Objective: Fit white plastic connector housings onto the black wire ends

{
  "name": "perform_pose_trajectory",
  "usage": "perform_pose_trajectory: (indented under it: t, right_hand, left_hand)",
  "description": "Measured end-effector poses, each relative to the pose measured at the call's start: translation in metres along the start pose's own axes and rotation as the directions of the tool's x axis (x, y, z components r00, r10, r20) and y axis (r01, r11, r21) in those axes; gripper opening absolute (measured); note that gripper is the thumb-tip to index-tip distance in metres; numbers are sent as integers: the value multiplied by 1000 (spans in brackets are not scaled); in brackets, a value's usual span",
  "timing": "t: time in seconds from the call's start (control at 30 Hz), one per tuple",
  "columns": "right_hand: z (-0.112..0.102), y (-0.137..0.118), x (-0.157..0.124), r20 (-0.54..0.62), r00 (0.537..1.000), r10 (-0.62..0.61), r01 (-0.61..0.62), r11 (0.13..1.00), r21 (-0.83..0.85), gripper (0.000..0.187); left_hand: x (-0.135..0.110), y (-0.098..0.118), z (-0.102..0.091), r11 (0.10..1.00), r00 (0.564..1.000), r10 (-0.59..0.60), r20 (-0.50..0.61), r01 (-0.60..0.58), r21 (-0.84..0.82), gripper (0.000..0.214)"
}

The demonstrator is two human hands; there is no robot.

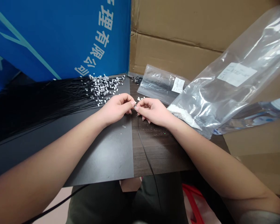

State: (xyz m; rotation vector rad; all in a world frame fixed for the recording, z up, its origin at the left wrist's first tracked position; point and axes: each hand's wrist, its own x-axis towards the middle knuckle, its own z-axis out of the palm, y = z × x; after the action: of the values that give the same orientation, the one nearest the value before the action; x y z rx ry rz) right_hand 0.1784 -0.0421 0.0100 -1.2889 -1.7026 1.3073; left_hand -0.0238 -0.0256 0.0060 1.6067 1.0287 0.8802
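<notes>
My left hand (118,107) and my right hand (152,111) meet at the middle of the table, fingertips pinched close together. Between the left thumb and finger is a small white connector (134,104). The right fingers pinch the end of a thin black cable (143,141), which runs down over the table's front edge. Fingertips partly hide where connector and cable meet, so I cannot tell how far they are joined. Just behind the hands lie a few loose white connectors (140,99). Left of them spreads a large bundle of black cables (49,96) with white connectors (102,87) on their ends.
At the right, a big clear plastic bag (214,93) holds many small white pieces (184,116). A smaller labelled bag (158,84) lies behind my right hand. A plastic bottle (252,116) lies beyond my right forearm. A blue panel (60,37) and cardboard (177,28) stand behind.
</notes>
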Motion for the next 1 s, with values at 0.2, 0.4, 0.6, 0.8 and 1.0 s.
perform_pose_trajectory:
  t: [0.2,0.4,0.6,0.8,1.0]
  right_hand:
    - [0,-2,-2,2,1000,11,-11,997,74,9]
    - [2,0,-1,32,999,28,-32,994,109,11]
    - [1,-1,-1,45,999,25,-29,995,90,11]
    - [0,0,0,47,998,30,-34,995,94,9]
    - [1,-1,-1,19,999,41,-43,993,111,7]
  left_hand:
    - [0,2,1,999,1000,-16,-16,15,-50,16]
    - [0,0,1,999,999,-27,-31,26,-41,16]
    - [1,1,1,999,999,-41,-33,41,-21,15]
    - [0,2,1,999,999,-25,-28,24,-31,18]
    - [0,0,1,998,999,-35,-26,34,-48,20]
